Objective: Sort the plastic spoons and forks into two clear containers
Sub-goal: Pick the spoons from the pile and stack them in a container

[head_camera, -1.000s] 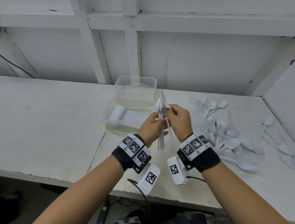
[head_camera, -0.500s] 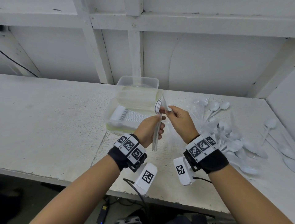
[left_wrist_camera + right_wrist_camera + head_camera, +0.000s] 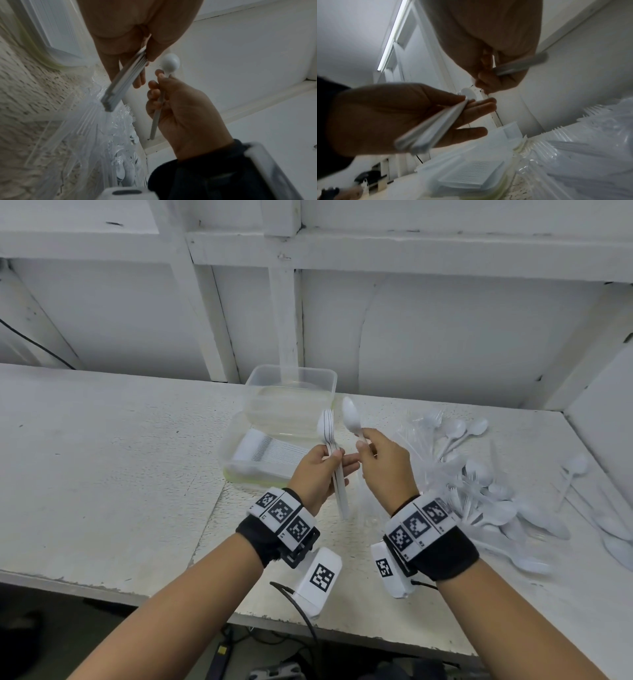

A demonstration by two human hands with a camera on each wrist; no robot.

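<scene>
Nearly nested: single spoon [image 3: 351, 419] beside the stack [image 3: 337, 474]

Held bowl-up, just to the right of the stack and not touching it, above the table [image 3: 102, 460] in front of the containers. Pinched low on the neck by the right hand [image 3: 383, 467], thumb and curled fingers clamped on the handle. Probably gripped that way to leave the bowl free to slide against the others. Gripped edge-on and near-vertical by the left hand [image 3: 317, 474], thumb pressing the stack against the fingers. Likely kept squared so the whole bundle can be laid down at once.

Just behind, the near container [image 3: 228, 472] with a tidy row of white cutlery lying flat; behind that, touching or overlapping it, the far container [image 3: 291, 371], seemingly bare inside. Off to the right, a loose pile [image 3: 479, 484] of spoons and forks, partly on crinkled clear wrap [image 3: 416, 446].

Hard to tell: spoons or forks in the near container, only ridged edges showing. Rounded heads on the held stack, so spoons by the look of it, though blurred in both wrist views. Pile cut off at the right edge of the head view.
</scene>
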